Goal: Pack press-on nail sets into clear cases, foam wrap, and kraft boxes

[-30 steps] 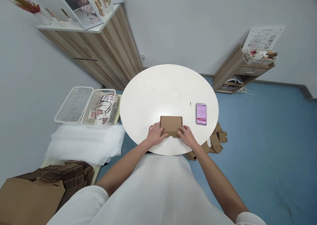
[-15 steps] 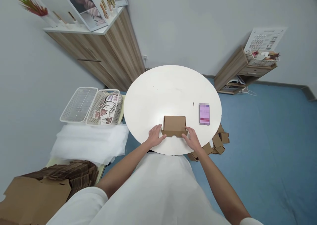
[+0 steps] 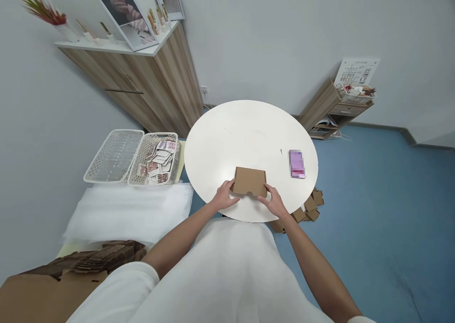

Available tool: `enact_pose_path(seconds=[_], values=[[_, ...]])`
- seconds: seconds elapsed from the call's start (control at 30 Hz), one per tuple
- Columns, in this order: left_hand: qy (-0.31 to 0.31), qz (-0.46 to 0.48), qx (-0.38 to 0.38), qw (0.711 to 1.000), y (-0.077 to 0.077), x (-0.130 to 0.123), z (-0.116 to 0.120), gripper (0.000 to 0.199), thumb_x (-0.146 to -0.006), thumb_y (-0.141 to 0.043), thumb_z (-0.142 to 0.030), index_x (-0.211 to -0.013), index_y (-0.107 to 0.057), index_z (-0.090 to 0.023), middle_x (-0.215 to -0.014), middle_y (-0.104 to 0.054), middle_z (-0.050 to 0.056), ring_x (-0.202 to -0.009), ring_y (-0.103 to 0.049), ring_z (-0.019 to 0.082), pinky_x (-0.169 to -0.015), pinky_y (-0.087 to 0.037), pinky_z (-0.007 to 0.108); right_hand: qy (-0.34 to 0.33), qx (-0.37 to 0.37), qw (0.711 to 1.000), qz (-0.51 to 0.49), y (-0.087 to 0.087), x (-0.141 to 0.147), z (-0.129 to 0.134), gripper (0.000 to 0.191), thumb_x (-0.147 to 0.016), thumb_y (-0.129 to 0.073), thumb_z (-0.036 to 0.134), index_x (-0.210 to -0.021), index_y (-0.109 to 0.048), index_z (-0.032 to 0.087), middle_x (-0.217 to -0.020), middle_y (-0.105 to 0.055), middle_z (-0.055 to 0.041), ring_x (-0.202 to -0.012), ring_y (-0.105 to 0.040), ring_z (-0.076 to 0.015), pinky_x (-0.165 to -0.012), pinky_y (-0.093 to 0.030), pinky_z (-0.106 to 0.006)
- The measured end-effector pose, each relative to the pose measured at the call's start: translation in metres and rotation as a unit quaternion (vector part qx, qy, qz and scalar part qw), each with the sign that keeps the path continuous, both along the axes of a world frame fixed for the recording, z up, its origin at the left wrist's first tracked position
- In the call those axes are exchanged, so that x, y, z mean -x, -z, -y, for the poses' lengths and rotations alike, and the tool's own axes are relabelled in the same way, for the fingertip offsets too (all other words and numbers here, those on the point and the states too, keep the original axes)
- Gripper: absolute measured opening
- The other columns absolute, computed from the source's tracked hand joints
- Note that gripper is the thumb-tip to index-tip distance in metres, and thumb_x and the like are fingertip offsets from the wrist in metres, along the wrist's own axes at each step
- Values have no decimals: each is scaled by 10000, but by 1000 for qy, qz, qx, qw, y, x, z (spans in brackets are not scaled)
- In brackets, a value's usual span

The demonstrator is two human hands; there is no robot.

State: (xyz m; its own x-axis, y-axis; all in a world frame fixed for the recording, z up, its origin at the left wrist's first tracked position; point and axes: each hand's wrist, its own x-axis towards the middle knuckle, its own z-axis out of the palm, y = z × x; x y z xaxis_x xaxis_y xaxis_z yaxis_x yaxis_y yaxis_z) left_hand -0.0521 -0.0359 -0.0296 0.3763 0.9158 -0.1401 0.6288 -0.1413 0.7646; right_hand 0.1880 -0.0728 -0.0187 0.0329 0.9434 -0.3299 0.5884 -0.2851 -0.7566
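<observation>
A small brown cardboard box (image 3: 250, 180) lies near the front edge of the round white table (image 3: 245, 128), its lid down and a half-round notch at the front. My left hand (image 3: 224, 196) grips the box's left side, fingers along the side wall and thumb toward the near edge. On the opposite side my right hand (image 3: 274, 201) holds the right front corner between fingers and thumb. The inside of the box is hidden.
A blurred purple item (image 3: 296, 164) lies at the table's right. White baskets (image 3: 154, 159), one with printed cards, stand left beside white foam sheets (image 3: 128, 211). Flat cardboard (image 3: 46, 294) is stacked lower left. Folded boxes (image 3: 312, 204) sit below the table's right edge.
The box's front flap, upright before, is now tucked down and the lid lies shut. Both hands stay at the box's sides. The view has shifted slightly.
</observation>
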Motion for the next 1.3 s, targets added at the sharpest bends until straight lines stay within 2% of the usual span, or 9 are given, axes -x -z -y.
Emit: enact_pose_path(seconds=[0.1, 0.27, 0.5, 0.6, 0.67, 0.73, 0.93, 1.13, 1.3], values=[[-6, 15, -16, 1000, -11, 15, -7, 565, -702, -551, -331, -1239, -413, -224, -968, -541, 67, -897, -526, 212, -789, -420, 333, -21, -12, 1000, -8, -10, 7, -5, 702, -696, -567, 457, -1309, -309, 233, -1207, -432, -92, -1122, -420, -227, -959, -342, -397], [-34, -14, 13, 999, -21, 28, -26, 284, -754, -454, -265, -997, -598, -232, -827, -564, 43, -803, -539, 201, -714, -422, 312, -16, -13, 999, -25, -18, 17, -20, 534, -805, -399, 481, -1284, -369, 245, -1181, -472, -81, -1104, -445, -210, -953, -341, -390], [-38, -82, -7, 996, -15, 27, -48, 275, -799, -420, -295, -1009, -581, -219, -827, -538, 49, -794, -533, 194, -717, -412, 305, 22, 12, 999, -34, -20, 23, -46, 458, -809, -352, 526, -1145, -524, 267, -1191, -527, -42, -1107, -457, -231, -948, -326, -401], [-50, -126, -40, 990, -17, 23, -50, 304, -814, -409, -301, -1069, -542, -203, -886, -505, 70, -842, -523, 207, -694, -411, 301, 13, 12, 1000, -7, -25, 24, -56, 403, -803, -349, 523, -933, -622, 257, -969, -621, -35, -960, -527, -239, -843, -387, -392], [-51, -139, -44, 988, -19, 21, -51, 311, -818, -402, -291, -1085, -527, -194, -887, -501, 79, -841, -521, 219, -675, -411, 310, 13, 19, 1000, 0, -28, 25, -62, 389, -795, -352, 521, -779, -636, 256, -797, -629, -23, -833, -549, -230, -755, -413, -372], [-41, -126, -37, 990, -21, 20, -51, 311, -818, -394, -270, -1091, -519, -189, -870, -513, 80, -832, -522, 225, -671, -415, 321, 27, 24, 999, -9, -31, 25, -65, 371, -783, -369, 514, -719, -630, 257, -730, -619, -11, -773, -546, -217, -705, -418, -352], [-50, -46, -60, 996, -20, 23, -51, 403, -796, -427, -218, -1199, -440, -197, -908, -555, 66, -872, -525, 211, -762, -421, 342, 53, 48, 996, -57, -33, 25, -67, 322, -753, -425, 469, -780, -650, 240, -804, -634, -9, -760, -542, -191, -689, -421, -321], [-49, -14, -77, 996, -17, 25, -52, 355, -767, -462, -182, -1118, -514, -193, -854, -568, 48, -814, -540, 179, -746, -437, 317, 78, 61, 991, -90, -36, 25, -63, 334, -709, -492, 418, -924, -660, 224, -950, -643, -14, -788, -553, -174, -743, -427, -312], [-47, -1, -43, 998, -24, 23, -50, 368, -788, -477, -329, -1123, -541, -193, -834, -580, 40, -766, -550, 157, -736, -437, 294, 118, 71, 984, -117, -34, 24, -57, 408, -690, -521, 377, -1047, -627, 211, -1103, -604, -37, -838, -574, -176, -814, -418, -320]])
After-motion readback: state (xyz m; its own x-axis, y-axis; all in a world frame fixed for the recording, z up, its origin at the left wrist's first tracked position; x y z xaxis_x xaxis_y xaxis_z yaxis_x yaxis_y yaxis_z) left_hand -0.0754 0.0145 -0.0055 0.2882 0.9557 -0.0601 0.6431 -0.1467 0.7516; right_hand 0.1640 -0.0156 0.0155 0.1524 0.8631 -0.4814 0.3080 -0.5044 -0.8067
